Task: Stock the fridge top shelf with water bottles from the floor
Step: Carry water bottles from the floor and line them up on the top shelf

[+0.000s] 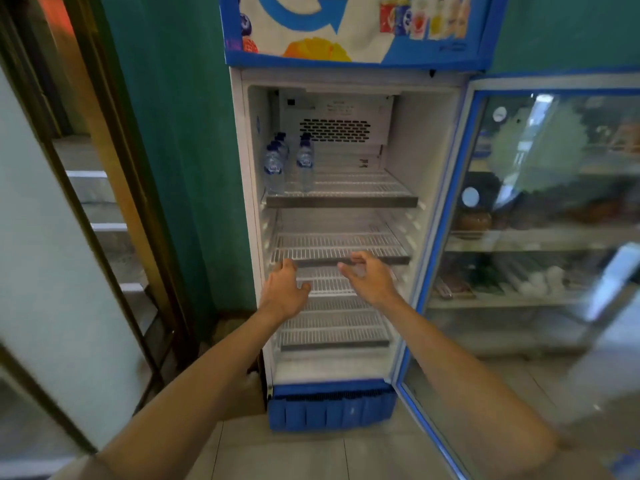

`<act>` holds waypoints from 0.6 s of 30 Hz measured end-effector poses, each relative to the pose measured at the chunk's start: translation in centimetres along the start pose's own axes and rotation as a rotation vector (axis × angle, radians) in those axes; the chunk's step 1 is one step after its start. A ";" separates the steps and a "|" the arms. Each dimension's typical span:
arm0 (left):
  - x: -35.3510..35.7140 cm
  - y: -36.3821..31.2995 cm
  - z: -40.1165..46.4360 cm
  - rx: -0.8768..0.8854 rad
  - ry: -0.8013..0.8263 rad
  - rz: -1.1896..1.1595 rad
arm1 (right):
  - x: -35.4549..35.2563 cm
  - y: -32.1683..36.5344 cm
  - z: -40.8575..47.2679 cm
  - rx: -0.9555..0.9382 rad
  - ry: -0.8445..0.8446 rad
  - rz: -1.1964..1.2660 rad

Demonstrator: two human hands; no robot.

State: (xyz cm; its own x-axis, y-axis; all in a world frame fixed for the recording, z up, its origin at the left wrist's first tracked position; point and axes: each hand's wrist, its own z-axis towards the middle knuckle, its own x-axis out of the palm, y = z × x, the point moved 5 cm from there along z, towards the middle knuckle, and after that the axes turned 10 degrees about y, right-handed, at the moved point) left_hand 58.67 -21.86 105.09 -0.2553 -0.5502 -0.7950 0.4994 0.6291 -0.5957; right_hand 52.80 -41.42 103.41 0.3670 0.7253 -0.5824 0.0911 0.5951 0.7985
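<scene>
Both hands empty: left hand (284, 289), right hand (367, 279) (fingers loose); water bottles (289, 164) on top shelf (360, 199).

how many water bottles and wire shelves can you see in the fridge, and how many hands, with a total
water bottles: 4, all on the top shelf, left side
wire shelves: 4
hands: 2, left hand and right hand, both empty
total: 10
</scene>
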 end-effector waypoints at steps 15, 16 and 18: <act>12.2 2.2 -28.3 -0.009 0.293 0.051 | 3.7 -6.6 -35.9 0.284 -0.041 -0.106; 13.0 2.5 -30.6 -0.021 0.312 0.049 | 3.8 -6.7 -38.3 0.303 -0.047 -0.098; 14.3 3.2 -35.1 -0.059 0.351 0.051 | 4.2 -6.9 -43.1 0.341 -0.067 -0.108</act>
State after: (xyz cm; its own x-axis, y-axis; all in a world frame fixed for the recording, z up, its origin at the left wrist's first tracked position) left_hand 27.57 -8.48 87.85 -0.5057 -0.3017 -0.8082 0.4724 0.6871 -0.5520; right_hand 13.86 -27.54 88.90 0.3971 0.6335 -0.6641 0.4325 0.5091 0.7442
